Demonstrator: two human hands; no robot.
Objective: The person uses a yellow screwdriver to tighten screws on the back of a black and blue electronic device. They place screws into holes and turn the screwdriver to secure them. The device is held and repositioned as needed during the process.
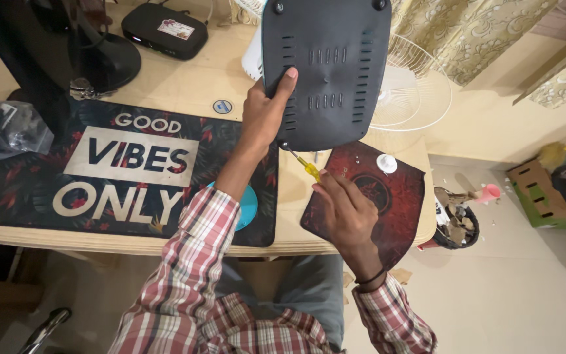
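Fingers of the left hand (264,118) grip the dark fan base (325,69) tilted above the table (185,88), while the right hand (345,210) just below holds a yellow screwdriver (306,166) against its lower edge.

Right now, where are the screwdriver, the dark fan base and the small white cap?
screwdriver (309,168), head view, on its yellow handle.
dark fan base (335,65), head view, on its vented underside.
small white cap (386,163), head view, on its top.
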